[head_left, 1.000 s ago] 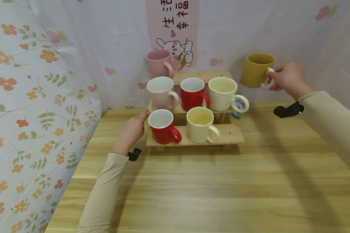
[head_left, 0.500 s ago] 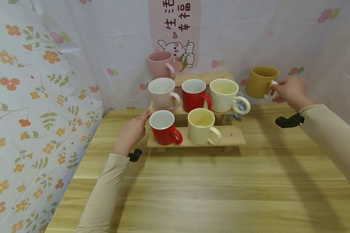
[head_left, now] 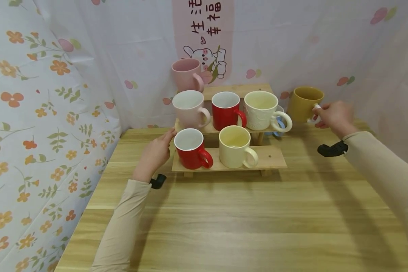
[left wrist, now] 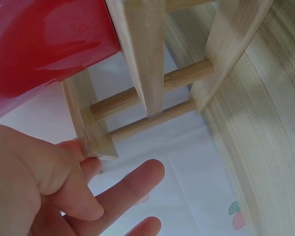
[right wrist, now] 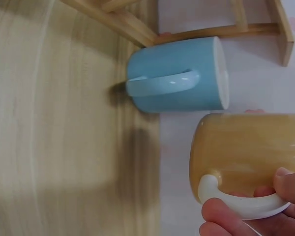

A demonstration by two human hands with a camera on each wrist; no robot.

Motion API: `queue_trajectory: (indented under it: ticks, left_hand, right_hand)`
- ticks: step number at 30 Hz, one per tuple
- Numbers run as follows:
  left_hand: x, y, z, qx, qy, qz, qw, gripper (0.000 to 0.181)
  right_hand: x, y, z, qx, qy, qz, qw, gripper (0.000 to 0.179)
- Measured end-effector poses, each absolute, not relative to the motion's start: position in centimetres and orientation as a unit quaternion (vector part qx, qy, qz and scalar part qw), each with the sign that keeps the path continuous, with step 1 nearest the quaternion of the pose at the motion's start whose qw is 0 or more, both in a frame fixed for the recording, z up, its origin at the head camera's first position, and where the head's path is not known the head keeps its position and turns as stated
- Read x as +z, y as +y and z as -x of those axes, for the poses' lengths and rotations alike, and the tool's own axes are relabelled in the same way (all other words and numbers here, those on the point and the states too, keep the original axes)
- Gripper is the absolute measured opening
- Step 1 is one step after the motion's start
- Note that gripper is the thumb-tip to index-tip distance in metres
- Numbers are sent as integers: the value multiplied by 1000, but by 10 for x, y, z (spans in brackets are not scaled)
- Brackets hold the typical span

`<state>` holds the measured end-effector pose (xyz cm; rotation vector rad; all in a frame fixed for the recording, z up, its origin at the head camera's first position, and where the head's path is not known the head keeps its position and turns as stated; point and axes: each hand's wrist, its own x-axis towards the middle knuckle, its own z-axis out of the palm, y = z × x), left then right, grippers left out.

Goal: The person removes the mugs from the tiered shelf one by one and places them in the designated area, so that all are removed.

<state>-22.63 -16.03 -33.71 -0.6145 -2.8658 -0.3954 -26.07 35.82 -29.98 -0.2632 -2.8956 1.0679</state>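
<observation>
My right hand (head_left: 336,118) pinches the white handle (right wrist: 246,204) of a mustard-yellow mug (head_left: 302,105), upright to the right of the stepped wooden rack (head_left: 270,155). In the right wrist view, a gap shows between its base and the tabletop. A light-blue mug (right wrist: 174,76) stands on the table beside the rack, mostly hidden in the head view. My left hand (head_left: 154,153) touches the left end of the rack's middle shelf, some fingers (left wrist: 132,184) extended. Beside it, a red mug (head_left: 190,151) stands on the bottom shelf.
A cream mug (head_left: 234,149) shares the bottom shelf. The middle shelf bears a pale pink mug (head_left: 187,111), another red mug (head_left: 224,113) and an embossed cream mug (head_left: 258,113). A pink mug (head_left: 186,77) stands on top. Patterned cloth (head_left: 132,45) hangs behind the wooden table (head_left: 224,226).
My right hand has brought the yellow mug down toward the table, right of the rack. My left hand stays at the rack's left end, and the racked mugs keep their places.
</observation>
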Motion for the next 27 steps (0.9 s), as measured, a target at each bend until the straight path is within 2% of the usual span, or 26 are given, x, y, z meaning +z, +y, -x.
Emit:
queue_trajectory:
  ticks: [3, 10, 27]
  left_hand:
    - [-337, -161, 227, -133, -963, 210, 101, 57]
    - [-337, -160, 226, -132, -966, 206, 85, 56]
    - [-334, -159, 226, -129, -968, 201, 78, 57]
  right_hand:
    - [-307, 358, 262, 350, -933, 84, 20, 46]
    - [-324, 354, 265, 357, -929, 92, 21, 40]
    - [-342, 344, 273, 370, -922, 116, 16, 37]
